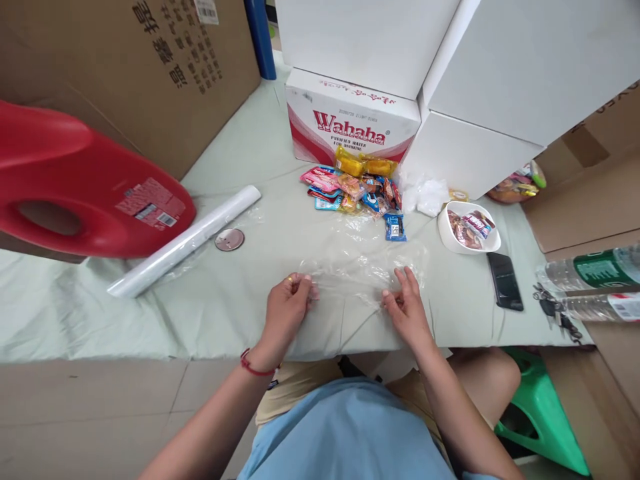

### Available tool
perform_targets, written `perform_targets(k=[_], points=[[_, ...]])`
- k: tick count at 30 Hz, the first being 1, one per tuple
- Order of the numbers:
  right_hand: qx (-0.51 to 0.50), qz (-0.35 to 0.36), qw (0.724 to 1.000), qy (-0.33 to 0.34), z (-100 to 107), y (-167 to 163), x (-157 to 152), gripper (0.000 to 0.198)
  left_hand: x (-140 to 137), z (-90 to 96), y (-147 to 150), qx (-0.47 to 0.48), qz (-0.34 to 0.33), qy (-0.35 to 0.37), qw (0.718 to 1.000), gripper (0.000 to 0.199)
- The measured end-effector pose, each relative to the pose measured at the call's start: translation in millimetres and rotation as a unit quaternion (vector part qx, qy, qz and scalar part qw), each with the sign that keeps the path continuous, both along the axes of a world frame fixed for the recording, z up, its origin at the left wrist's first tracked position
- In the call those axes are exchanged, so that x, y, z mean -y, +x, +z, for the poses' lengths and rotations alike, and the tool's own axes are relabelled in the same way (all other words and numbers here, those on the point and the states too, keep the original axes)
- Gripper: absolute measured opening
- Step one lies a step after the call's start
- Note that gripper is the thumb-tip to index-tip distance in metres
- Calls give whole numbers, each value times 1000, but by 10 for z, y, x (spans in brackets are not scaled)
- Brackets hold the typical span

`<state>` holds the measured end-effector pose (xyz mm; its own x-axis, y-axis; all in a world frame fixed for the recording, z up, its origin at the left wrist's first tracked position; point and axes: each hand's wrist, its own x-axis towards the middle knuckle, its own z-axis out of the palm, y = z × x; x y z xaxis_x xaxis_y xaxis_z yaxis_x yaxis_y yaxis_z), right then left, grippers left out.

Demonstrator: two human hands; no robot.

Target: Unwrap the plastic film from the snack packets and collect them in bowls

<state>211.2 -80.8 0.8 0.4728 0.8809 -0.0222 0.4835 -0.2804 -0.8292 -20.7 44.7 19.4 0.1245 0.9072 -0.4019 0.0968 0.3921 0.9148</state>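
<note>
A thin, crumpled sheet of clear plastic film [350, 280] lies across the cloth in front of me. My left hand [289, 300] pinches its left edge between thumb and fingers. At the opposite end, my right hand [409, 310] has its thumb and fingers apart, with the thumb touching or close to the film. Beyond the film is a pile of wrapped snacks [353, 185] in yellow, pink and blue packets. One small blue packet [395, 227] lies at the near edge of the pile.
Left: a shiny white plastic roll [185, 243], a round lid-like disc [229, 239] and a red jug [90, 187]. Right: a white bowl [493, 241] of snacks, a phone [505, 281], keys [555, 310] and plastic bottles [585, 272]. A Wahaha carton [353, 123] stands behind.
</note>
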Motion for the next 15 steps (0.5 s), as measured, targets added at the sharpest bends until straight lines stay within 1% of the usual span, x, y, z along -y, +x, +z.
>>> perform_targets(k=[2,4,6,8,9,11,13,15], points=[[8,-18,1000,17,-1,30,-31,62,31,0,-100,-27,-16,1,999,34],[2,-27,999,29,29,49,-65,57,73,11,-181,-33,-35,-21,999,38],[-14,-33,999,37,95,59,-86,50,126,24,-241,-44,-55,-41,997,42],[-14,-40,998,39,206,67,-79,44,179,32,-282,-67,-76,-48,994,47],[3,-44,998,39,281,74,-63,41,203,34,-296,-79,-85,-47,992,50],[79,-60,994,42,466,97,-10,37,240,33,-314,-92,-99,-47,990,53],[176,-77,980,54,665,124,40,32,264,26,-318,-91,-104,-49,989,55],[237,-66,967,65,827,119,43,28,277,14,-309,-91,-104,-50,989,55]])
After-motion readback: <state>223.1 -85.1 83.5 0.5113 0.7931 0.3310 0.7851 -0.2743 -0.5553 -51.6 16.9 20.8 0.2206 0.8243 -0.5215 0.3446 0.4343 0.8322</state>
